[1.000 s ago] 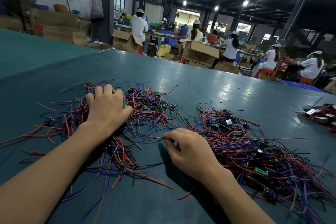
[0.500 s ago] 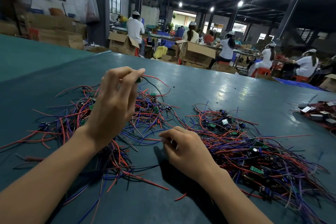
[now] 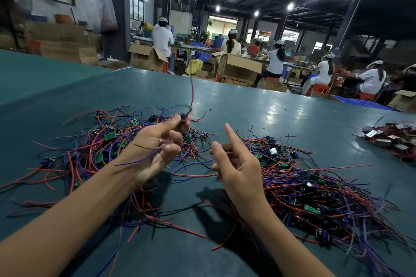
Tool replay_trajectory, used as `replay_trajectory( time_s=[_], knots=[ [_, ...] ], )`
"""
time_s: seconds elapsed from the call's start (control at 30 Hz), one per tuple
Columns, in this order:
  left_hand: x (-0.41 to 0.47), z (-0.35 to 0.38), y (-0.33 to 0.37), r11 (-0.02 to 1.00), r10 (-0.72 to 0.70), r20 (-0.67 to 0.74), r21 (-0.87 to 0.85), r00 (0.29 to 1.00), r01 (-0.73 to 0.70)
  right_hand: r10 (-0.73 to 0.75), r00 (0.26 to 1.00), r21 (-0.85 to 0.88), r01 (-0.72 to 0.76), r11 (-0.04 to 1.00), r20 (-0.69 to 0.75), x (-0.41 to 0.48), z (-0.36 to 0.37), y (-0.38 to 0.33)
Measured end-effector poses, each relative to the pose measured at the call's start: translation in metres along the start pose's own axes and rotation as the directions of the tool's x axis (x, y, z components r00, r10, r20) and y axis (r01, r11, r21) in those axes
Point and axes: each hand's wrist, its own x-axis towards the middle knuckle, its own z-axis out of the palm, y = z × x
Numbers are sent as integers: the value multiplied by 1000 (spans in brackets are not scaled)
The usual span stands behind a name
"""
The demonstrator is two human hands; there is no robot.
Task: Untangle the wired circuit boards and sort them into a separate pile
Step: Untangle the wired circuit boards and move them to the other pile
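Two heaps of small green circuit boards with red, blue and black wires lie on the teal table: a tangled heap (image 3: 101,141) on the left and a denser pile (image 3: 315,189) on the right. My left hand (image 3: 155,148) is raised above the left heap, palm up, and pinches one wired circuit board (image 3: 182,120) between thumb and fingers; its red wire whips upward and a purple wire trails across the palm. My right hand (image 3: 236,164) hovers between the heaps, index finger pointing up, other fingers loosely bent, holding nothing.
A third bunch of wired parts with silver labels (image 3: 389,137) lies at the table's right edge. The teal table (image 3: 258,105) stretches far ahead. Beyond it are cardboard boxes (image 3: 238,69) and seated workers in white.
My left hand has pulled a board up out of the left heap and turned palm up. My right hand has lifted off the table and opened, its index finger now raised.
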Motion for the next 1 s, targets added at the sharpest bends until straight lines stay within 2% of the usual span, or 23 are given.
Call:
replay_trajectory(
  time_s=[0.07, 0.13, 0.2, 0.3, 0.5, 0.77, 0.87, 0.93, 1.0],
  knots=[
    [-1, -3, -5, 989, -132, 3, 72, 991, 132, 83, 996, 86, -85, 993, 25, 2, 0, 1],
    [-1, -3, -15, 956, -183, -3, 233, 983, 178, 159, 984, 176, -171, 970, 78, 4, 1, 1],
    [-2, -2, -24, 917, -223, 29, 346, 974, 200, 199, 971, 216, -223, 950, 130, 6, 1, 0],
    [-6, -2, -30, 896, -266, 118, 397, 957, 200, 200, 961, 244, -243, 939, 190, 8, -5, 2],
    [-8, -1, -30, 844, -285, 143, 505, 948, 178, 280, 943, 246, -319, 915, 182, 12, -12, 4],
    [-15, 7, -44, 812, -255, 194, 575, 947, 101, 455, 885, 497, -441, 747, 101, 27, -26, -1],
    [-9, 15, -54, 834, -102, 62, 549, 993, 51, 464, 880, 503, -449, 738, 104, 28, -35, -2],
    [-6, 16, -53, 886, -118, 0, 451, 993, 106, 457, 878, 469, -467, 750, 142, 26, -33, -1],
    [-8, 16, -48, 888, -161, 42, 443, 986, 126, 457, 871, 418, -489, 766, 181, 23, -27, -2]
  ],
)
